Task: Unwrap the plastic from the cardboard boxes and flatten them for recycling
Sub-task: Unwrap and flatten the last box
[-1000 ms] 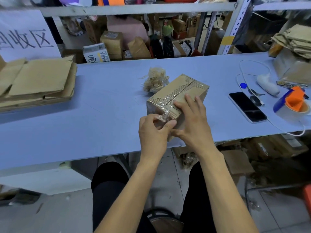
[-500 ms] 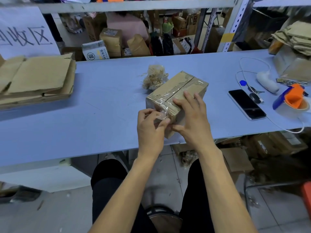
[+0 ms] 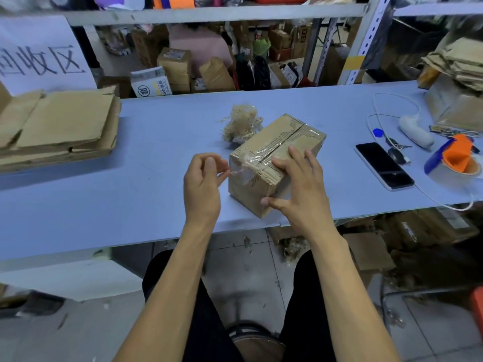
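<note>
Single view only, from your head: wide-angle, aimed forward and down over your forearms. Close range: left hand point(image 3: 202, 188) and right hand point(image 3: 298, 189) sit mid-frame, table point(image 3: 104, 194) edge crossing just below them. Shelving beyond your hands at top, your lap and floor beneath at bottom. No second view to overlap.

left hand point(image 3: 202, 185) pinching, right hand point(image 3: 296, 182) spread, pressing

- Both forearms were bare, with no sleeve in view, from wrist to the frame's 6 o'clock edge.
- The left hand point(image 3: 202, 185) and right hand point(image 3: 296, 185) wore no gloves, rings or watch.
- Black trousers point(image 3: 308, 296) covered both legs.
</note>
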